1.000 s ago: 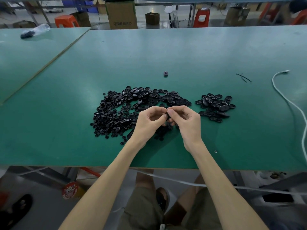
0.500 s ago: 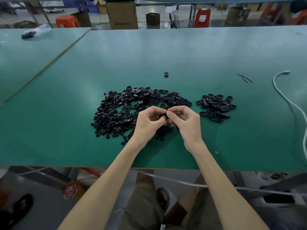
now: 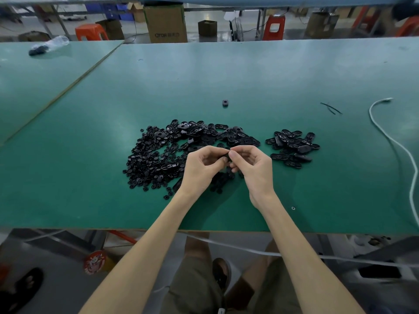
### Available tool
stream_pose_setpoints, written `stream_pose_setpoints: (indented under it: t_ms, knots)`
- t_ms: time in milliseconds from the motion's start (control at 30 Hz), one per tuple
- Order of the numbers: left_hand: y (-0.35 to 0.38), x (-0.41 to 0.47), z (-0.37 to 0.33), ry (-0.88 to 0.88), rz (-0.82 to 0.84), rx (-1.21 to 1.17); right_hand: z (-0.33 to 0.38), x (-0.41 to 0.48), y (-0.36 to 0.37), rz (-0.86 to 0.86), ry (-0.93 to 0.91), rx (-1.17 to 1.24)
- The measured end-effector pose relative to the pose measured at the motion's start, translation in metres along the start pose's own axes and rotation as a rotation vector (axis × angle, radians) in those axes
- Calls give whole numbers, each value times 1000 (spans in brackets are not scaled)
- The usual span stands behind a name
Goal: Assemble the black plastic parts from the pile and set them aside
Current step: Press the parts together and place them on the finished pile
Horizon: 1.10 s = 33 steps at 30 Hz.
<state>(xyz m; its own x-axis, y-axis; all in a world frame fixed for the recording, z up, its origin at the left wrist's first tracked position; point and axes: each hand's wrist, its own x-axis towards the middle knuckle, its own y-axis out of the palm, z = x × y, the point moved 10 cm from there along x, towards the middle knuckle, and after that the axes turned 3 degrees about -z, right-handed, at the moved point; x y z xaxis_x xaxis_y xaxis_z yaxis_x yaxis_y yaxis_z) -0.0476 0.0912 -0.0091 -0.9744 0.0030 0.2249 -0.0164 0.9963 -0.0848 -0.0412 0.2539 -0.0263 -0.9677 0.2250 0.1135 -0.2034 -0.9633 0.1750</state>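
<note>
The person is sitting at the green table (image 3: 226, 71), holding both hands together just over the near edge of the big pile (image 3: 158, 155) of loose black parts. The left hand (image 3: 201, 166) and the right hand (image 3: 254, 166) are meeting fingertip to fingertip, and a small black piece (image 3: 225, 157) is peeping out between them. Each grip is closed down tight, with the fingers curling in and thumb and forefinger pinching that piece. The fingers are covering most of it, so I cannot tell whether they are pressing one part or two.

Over the last second almost nothing is changing. The hands are staying in the same spot, with only the fingertips shifting a little against each other. The big pile and the smaller heap (image 3: 293, 147) of oval pieces to the right are lying as they were. To my eye that means the fitting is still going on and this piece is not yet ready to put down.

The smaller heap, lying apart from the hands on the right-hand side, is probably where the finished ones are going. A stray piece (image 3: 225, 103) is lying alone farther back, and a white cable (image 3: 394, 141) is trailing along the right side of the table.
</note>
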Motion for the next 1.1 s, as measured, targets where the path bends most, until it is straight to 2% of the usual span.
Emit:
stream_pose_setpoints:
  t_ms: [267, 467, 600, 733, 867, 1100]
  knots:
    - [8, 33, -35, 67, -61, 132, -5, 3, -6, -68, 10, -37]
    - [86, 62, -73, 117, 121, 302, -3, 4, 2, -3, 14, -137]
    - [132, 68, -69, 77, 257, 339, -3, 1, 0, 5, 60, -137]
    - [148, 64, -55, 46, 328, 385, -2, -2, 1, 7, 87, -80]
    - [128, 63, -59, 133, 244, 410, -6, -1, 2, -1, 103, -146]
    - [49, 70, -46, 94, 80, 517, -5, 1, 4, 2, 26, -119]
